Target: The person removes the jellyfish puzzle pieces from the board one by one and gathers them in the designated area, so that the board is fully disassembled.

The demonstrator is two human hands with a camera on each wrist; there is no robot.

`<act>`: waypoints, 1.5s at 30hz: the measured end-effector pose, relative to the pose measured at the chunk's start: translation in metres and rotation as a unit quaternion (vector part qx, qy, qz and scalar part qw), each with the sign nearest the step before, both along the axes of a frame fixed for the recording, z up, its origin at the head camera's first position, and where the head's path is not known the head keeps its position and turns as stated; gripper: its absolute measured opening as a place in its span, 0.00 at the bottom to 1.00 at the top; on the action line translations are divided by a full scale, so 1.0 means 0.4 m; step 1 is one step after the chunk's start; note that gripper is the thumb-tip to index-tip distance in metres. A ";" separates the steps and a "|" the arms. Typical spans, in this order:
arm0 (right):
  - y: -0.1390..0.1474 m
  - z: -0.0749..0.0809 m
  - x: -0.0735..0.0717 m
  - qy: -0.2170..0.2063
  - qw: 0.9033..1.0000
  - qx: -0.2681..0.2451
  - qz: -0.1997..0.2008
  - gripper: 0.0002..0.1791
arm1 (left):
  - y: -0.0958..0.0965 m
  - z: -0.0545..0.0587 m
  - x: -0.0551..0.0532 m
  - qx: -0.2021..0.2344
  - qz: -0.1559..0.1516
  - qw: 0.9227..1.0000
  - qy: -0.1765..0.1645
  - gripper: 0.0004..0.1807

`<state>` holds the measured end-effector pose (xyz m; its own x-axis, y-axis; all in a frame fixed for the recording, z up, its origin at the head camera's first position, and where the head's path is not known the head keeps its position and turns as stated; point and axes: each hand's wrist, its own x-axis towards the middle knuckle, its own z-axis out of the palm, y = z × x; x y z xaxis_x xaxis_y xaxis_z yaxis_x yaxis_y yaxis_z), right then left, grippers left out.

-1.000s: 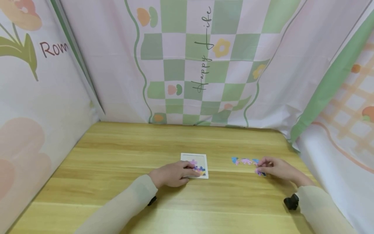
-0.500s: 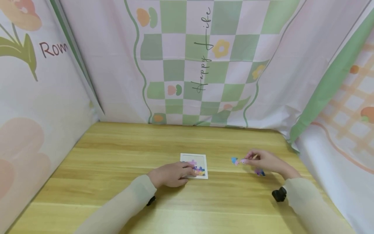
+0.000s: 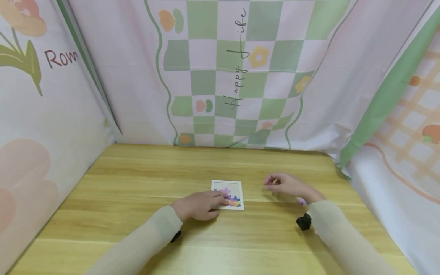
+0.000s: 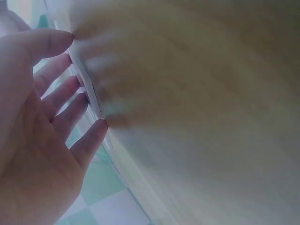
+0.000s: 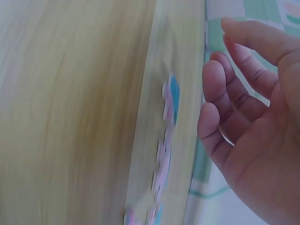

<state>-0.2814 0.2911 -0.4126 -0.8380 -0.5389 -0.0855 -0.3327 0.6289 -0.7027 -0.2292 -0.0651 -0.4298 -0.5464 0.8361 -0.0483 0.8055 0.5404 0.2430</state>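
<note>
My left hand [image 3: 201, 206] lies over the left side of a white puzzle tray [image 3: 240, 191]. Its extended fingertips rest on the pink, yellow and blue jigsaw pieces [image 3: 233, 201] inside the tray. Seen from the left wrist, those fingers [image 4: 70, 112] spread along the tray's thin edge. To the right, my right hand [image 3: 290, 186] hovers above the table with loosely bent fingers, and nothing shows between thumb and index finger. Beneath it, in the right wrist view, lie a blue-and-pink puzzle piece [image 5: 173, 101] and a pink one [image 5: 161, 166]. A purple piece [image 3: 301, 201] peeks out beside the right wrist.
The wooden table [image 3: 154, 168] runs back to a checkered curtain [image 3: 237, 84]. A floral cloth [image 3: 44, 152] bounds it on the left, and another cloth [image 3: 395, 214] hangs at the right edge.
My right hand has swept left over the row of loose pieces, from the purple piece toward the tray; the row is now hidden behind it in the head view. The left hand has stayed put.
</note>
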 end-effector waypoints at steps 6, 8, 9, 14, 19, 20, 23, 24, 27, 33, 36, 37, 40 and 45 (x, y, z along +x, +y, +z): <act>-0.065 -0.007 -0.009 0.004 1.000 0.019 0.016 0.10 | -0.004 0.002 0.002 0.004 -0.008 1.000 0.014 0.22; -0.085 -0.012 -0.009 0.006 0.999 0.022 0.023 0.09 | -0.007 0.001 0.003 0.000 -0.003 1.000 0.020 0.22; -0.094 -0.015 -0.009 0.008 0.999 0.022 0.027 0.09 | -0.008 0.001 0.003 -0.004 0.002 1.000 0.022 0.23; -0.139 -0.029 -0.007 0.008 0.999 0.019 0.042 0.11 | -0.014 -0.004 0.003 -0.018 0.025 0.999 0.026 0.25; -0.181 -0.037 -0.005 -0.011 0.999 0.011 0.044 0.14 | -0.017 -0.009 0.001 -0.017 0.035 0.999 0.019 0.25; -0.190 -0.037 -0.005 -0.011 0.999 0.010 0.047 0.14 | -0.018 -0.010 0.001 -0.017 0.035 0.999 0.018 0.25; -0.213 -0.037 -0.004 -0.005 0.998 0.011 0.056 0.17 | -0.020 -0.013 0.001 -0.019 0.033 0.999 0.017 0.25; -0.220 -0.037 -0.004 -0.004 0.998 0.010 0.060 0.18 | -0.020 -0.013 0.001 -0.019 0.032 0.999 0.017 0.25; -0.239 -0.039 -0.004 0.000 0.998 0.008 0.068 0.20 | -0.020 -0.016 0.000 -0.022 0.031 0.999 0.019 0.25; -0.262 -0.051 -0.004 0.013 0.997 0.029 0.066 0.21 | -0.018 -0.019 -0.001 -0.034 0.030 0.999 0.027 0.25; -0.269 -0.056 -0.006 0.015 0.997 0.033 0.062 0.21 | -0.019 -0.017 0.001 -0.041 0.028 0.998 0.028 0.26; -0.271 -0.057 -0.007 0.016 0.997 0.037 0.062 0.22 | -0.019 -0.016 0.002 -0.044 0.029 0.998 0.027 0.26; -0.277 -0.057 -0.008 0.017 0.997 0.045 0.057 0.22 | -0.021 -0.015 0.002 -0.049 0.034 0.998 0.019 0.26; -0.285 -0.050 -0.006 0.021 0.997 0.045 0.061 0.21 | -0.025 -0.015 0.001 -0.044 0.034 0.998 0.017 0.27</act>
<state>-0.2840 0.1772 -0.4326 -0.7702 -0.6293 -0.1042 -0.4386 0.6411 -0.6298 -0.2287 -0.0751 -0.4359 -0.6051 0.7898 -0.1001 0.7728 0.6129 0.1647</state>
